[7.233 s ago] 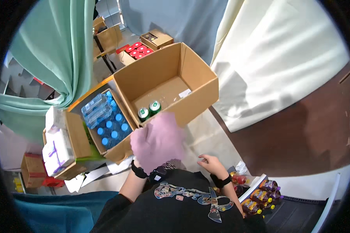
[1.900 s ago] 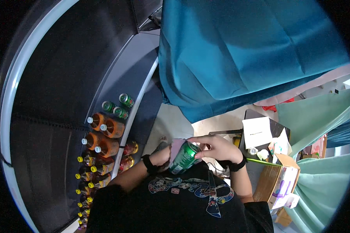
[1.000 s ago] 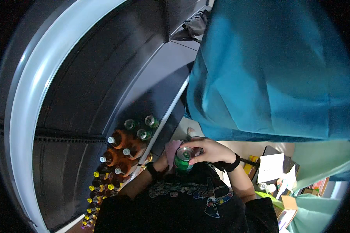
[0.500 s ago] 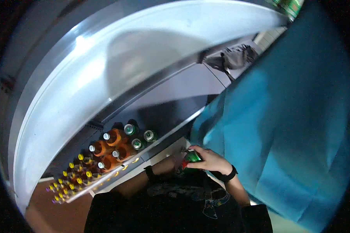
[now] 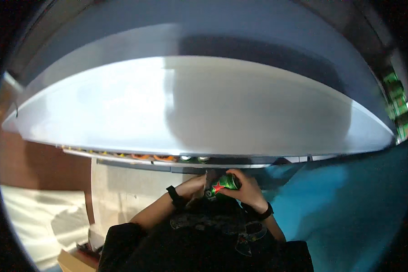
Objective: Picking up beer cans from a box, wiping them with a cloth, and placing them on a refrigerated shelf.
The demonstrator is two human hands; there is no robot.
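In front of my black shirt, my right hand (image 5: 245, 194) grips a green drink can (image 5: 227, 182) with a red star, its fingers around the upper part and the can lying tilted. My left hand (image 5: 189, 185) is closed on a cloth (image 5: 197, 198), darkened by shadow here, against the can's left side. Just beyond my hands, a row of bottle and can tops (image 5: 163, 157) shows beneath the front edge of a wide pale shelf (image 5: 240, 109).
More green cans (image 5: 396, 95) stand at the far right, blurred. Blue fabric (image 5: 340, 204) hangs at the right. Pale floor (image 5: 122, 186), a brown surface (image 5: 41, 167), cream cloth (image 5: 41, 217) and a cardboard box (image 5: 72, 261) are at the left.
My view has swung round from the side curtain to face the pale shelf squarely, so the lower bottles are mostly hidden. The can remains in my hands, now tilted with its star showing.
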